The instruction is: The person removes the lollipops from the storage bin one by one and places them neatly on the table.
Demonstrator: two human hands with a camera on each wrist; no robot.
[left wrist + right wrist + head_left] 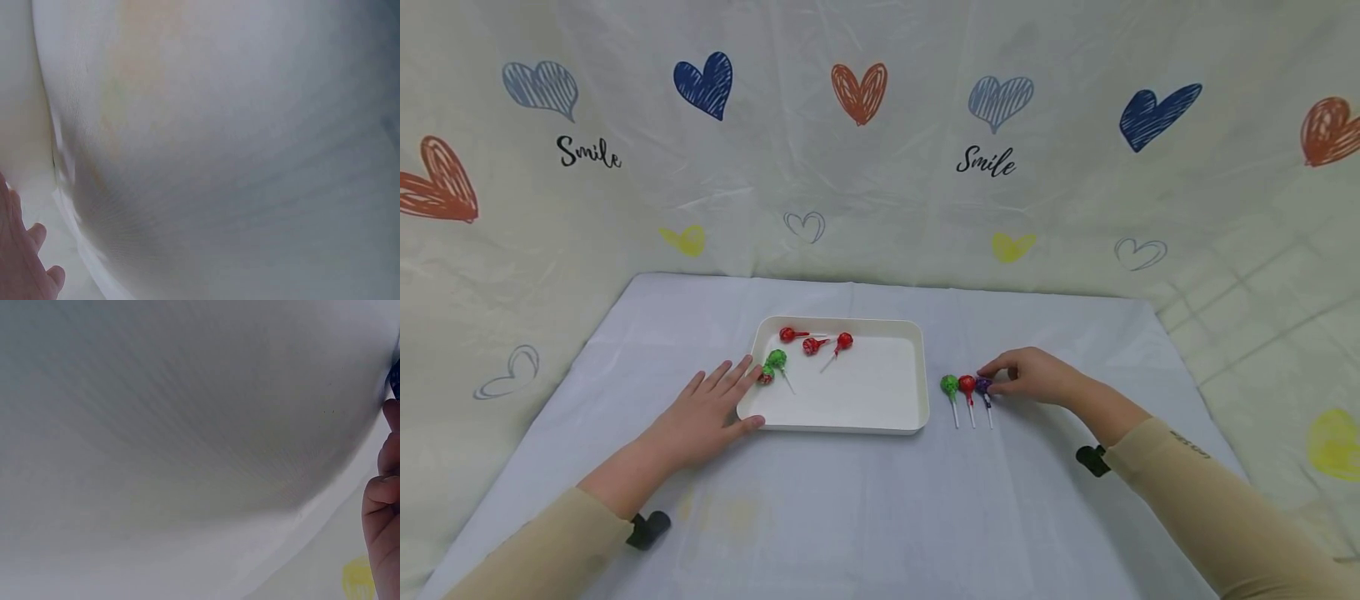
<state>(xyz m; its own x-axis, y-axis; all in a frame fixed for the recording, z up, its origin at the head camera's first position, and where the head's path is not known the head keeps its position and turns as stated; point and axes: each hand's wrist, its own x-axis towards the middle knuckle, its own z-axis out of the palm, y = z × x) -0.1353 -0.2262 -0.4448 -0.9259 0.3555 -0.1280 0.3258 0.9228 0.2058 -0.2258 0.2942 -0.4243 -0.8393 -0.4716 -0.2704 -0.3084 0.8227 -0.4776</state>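
Note:
In the head view, a purple lollipop (984, 386) lies at the right end of a short row, and my right hand (1036, 377) pinches its wrapped head between thumb and finger. Beside it are a red lollipop (967, 385) and a green lollipop (950, 386), sticks toward me. My left hand (703, 417), fingers spread and straight, touches the left rim of a white tray (865, 430). Inside the tray are three red lollipops (845, 341) near the back and a green lollipop (777, 359) near the left. A green-and-red lollipop head (766, 376) shows partly beside my fingertips.
A white cloth (865, 517) covers the table, faintly stained yellow near the front left. Behind it hangs a pale curtain (910, 200) printed with hearts and words. Both wrist views show mostly white cloth.

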